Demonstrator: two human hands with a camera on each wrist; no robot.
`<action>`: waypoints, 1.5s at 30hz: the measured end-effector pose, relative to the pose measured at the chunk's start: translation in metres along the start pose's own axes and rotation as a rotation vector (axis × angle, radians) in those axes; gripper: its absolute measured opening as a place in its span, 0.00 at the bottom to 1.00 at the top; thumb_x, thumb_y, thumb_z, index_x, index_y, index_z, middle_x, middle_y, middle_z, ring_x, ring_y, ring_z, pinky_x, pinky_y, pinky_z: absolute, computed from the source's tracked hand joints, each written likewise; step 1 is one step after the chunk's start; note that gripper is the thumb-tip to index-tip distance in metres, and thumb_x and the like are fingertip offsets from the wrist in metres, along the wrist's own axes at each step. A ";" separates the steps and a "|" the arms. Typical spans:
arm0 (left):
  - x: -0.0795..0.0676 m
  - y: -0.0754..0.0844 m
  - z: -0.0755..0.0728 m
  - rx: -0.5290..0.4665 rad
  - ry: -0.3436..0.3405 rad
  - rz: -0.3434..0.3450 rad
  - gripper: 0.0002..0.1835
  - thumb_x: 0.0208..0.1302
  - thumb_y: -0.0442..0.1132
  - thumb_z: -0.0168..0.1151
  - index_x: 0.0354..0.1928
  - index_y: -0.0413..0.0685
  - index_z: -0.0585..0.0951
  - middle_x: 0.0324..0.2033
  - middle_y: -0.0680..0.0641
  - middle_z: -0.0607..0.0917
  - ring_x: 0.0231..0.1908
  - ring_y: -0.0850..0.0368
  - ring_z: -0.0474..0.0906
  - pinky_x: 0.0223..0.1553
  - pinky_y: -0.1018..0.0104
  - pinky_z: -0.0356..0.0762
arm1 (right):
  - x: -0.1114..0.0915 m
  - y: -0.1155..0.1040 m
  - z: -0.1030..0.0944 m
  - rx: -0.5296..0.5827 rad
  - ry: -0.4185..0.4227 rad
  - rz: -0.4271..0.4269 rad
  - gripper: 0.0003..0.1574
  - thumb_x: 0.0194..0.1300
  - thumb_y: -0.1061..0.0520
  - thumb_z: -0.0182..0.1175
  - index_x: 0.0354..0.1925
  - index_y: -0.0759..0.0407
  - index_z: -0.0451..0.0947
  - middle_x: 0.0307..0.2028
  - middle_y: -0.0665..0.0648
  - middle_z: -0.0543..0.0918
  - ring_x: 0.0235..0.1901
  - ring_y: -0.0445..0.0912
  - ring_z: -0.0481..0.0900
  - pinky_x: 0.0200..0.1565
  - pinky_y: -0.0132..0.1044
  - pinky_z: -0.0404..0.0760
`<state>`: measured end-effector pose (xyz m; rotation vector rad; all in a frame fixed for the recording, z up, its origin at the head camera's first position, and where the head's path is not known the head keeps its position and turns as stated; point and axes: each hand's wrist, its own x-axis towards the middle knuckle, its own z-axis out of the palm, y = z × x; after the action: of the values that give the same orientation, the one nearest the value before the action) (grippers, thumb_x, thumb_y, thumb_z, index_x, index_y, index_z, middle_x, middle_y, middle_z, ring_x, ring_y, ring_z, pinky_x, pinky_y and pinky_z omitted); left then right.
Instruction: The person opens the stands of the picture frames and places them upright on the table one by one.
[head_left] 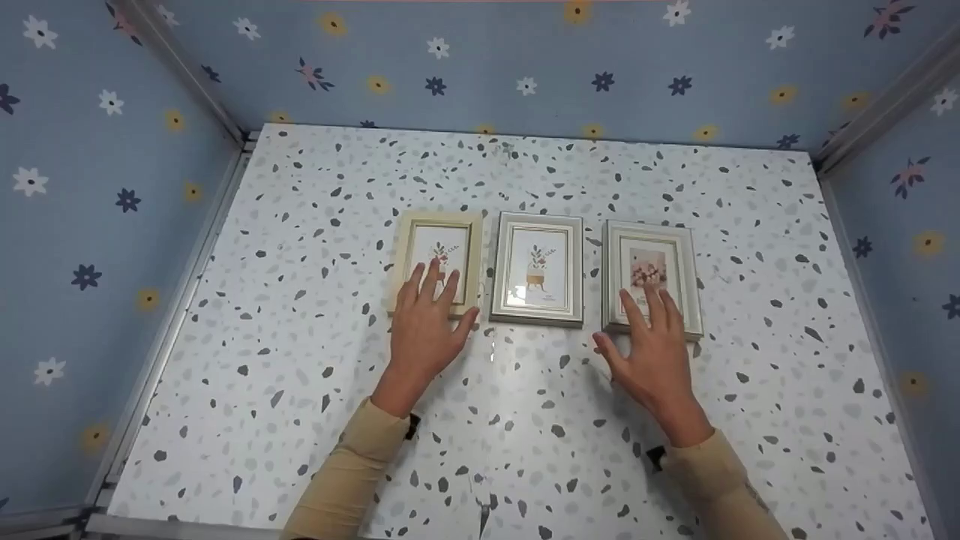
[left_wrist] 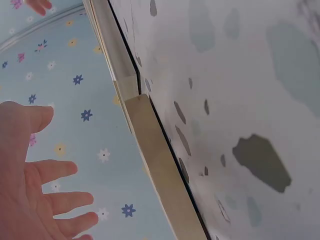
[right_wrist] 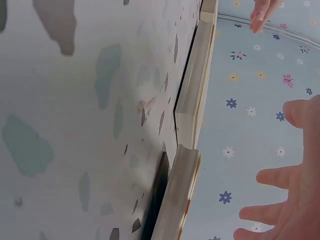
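Three picture frames lie in a row on the speckled table. The left one is a cream picture frame (head_left: 401, 247) with a plant print, partly covered by my left hand (head_left: 425, 330). Beside it, the silver middle picture frame (head_left: 537, 319) holds a similar print in full view. A silver-white right picture frame (head_left: 694, 300) holds a pink flower print, and my right hand (head_left: 652, 360) overlaps its lower part. Fingers are spread on both hands, with nothing gripped. In the wrist views, gaps show between the left hand (left_wrist: 30, 195) and right hand (right_wrist: 300, 195) and the frame edges.
The white speckled table (head_left: 525, 450) has a seam down its front half. Blue flowered panels (head_left: 480, 60) stand behind it and at both sides, joined by metal rails (head_left: 187, 67). A dark strip (right_wrist: 156, 200) shows under the right picture frame's edge.
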<state>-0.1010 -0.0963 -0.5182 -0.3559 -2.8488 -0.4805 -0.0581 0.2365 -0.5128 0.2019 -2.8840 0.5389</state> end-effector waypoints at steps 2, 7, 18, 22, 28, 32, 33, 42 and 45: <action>0.001 -0.002 -0.001 -0.036 0.024 -0.001 0.33 0.68 0.58 0.59 0.66 0.43 0.76 0.69 0.37 0.68 0.71 0.39 0.58 0.70 0.49 0.56 | -0.001 0.000 0.001 0.029 0.008 0.006 0.47 0.65 0.34 0.59 0.72 0.59 0.65 0.73 0.69 0.58 0.72 0.66 0.52 0.67 0.64 0.56; 0.003 -0.006 -0.003 -0.103 0.062 -0.023 0.26 0.68 0.53 0.62 0.60 0.43 0.81 0.66 0.38 0.73 0.67 0.40 0.65 0.69 0.51 0.60 | -0.003 0.000 0.003 0.104 0.008 0.039 0.44 0.66 0.38 0.61 0.71 0.60 0.66 0.71 0.68 0.61 0.70 0.65 0.56 0.62 0.66 0.64; 0.010 -0.017 -0.008 -0.168 0.112 -0.055 0.20 0.67 0.47 0.64 0.55 0.43 0.83 0.60 0.39 0.78 0.60 0.40 0.73 0.62 0.49 0.68 | -0.008 0.000 0.004 0.233 -0.034 0.137 0.41 0.70 0.38 0.58 0.70 0.61 0.67 0.70 0.68 0.63 0.67 0.66 0.61 0.60 0.66 0.65; 0.012 -0.022 -0.010 -0.166 0.111 -0.081 0.20 0.68 0.46 0.63 0.56 0.43 0.83 0.59 0.39 0.79 0.58 0.41 0.74 0.60 0.50 0.71 | -0.008 0.001 0.007 0.277 -0.019 0.146 0.39 0.70 0.40 0.59 0.69 0.61 0.69 0.68 0.68 0.66 0.66 0.65 0.63 0.62 0.64 0.64; 0.016 -0.030 -0.013 -0.169 0.126 -0.108 0.22 0.67 0.45 0.64 0.58 0.40 0.81 0.56 0.39 0.81 0.54 0.41 0.76 0.56 0.48 0.74 | -0.010 0.002 0.009 0.320 0.003 0.160 0.36 0.70 0.43 0.60 0.68 0.61 0.70 0.67 0.68 0.68 0.66 0.65 0.64 0.64 0.62 0.62; 0.018 -0.036 -0.016 -0.188 0.115 -0.153 0.22 0.66 0.44 0.66 0.59 0.41 0.81 0.55 0.40 0.81 0.53 0.41 0.76 0.52 0.47 0.75 | -0.013 0.003 0.010 0.332 0.012 0.172 0.35 0.71 0.44 0.60 0.67 0.62 0.71 0.66 0.69 0.69 0.65 0.64 0.65 0.64 0.61 0.61; 0.019 -0.037 -0.016 -0.193 0.108 -0.166 0.23 0.66 0.44 0.66 0.59 0.41 0.81 0.55 0.41 0.80 0.53 0.42 0.76 0.52 0.47 0.75 | -0.013 0.003 0.010 0.337 0.014 0.176 0.34 0.71 0.44 0.60 0.67 0.63 0.71 0.65 0.69 0.69 0.65 0.64 0.65 0.64 0.60 0.61; 0.026 -0.056 -0.020 -0.191 0.073 -0.265 0.24 0.66 0.44 0.64 0.62 0.42 0.79 0.56 0.40 0.80 0.55 0.42 0.75 0.51 0.46 0.77 | -0.016 0.003 0.015 0.374 0.044 0.184 0.32 0.72 0.46 0.60 0.64 0.64 0.73 0.63 0.68 0.72 0.64 0.62 0.67 0.65 0.58 0.61; 0.029 -0.063 -0.022 -0.194 0.068 -0.296 0.25 0.66 0.44 0.65 0.62 0.43 0.78 0.55 0.40 0.80 0.53 0.42 0.76 0.50 0.45 0.77 | -0.017 0.003 0.016 0.399 0.063 0.170 0.31 0.71 0.48 0.61 0.64 0.65 0.73 0.62 0.67 0.73 0.64 0.61 0.67 0.65 0.56 0.62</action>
<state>-0.1418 -0.1559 -0.5089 0.0535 -2.8054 -0.8112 -0.0445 0.2347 -0.5325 -0.0050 -2.7173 1.1293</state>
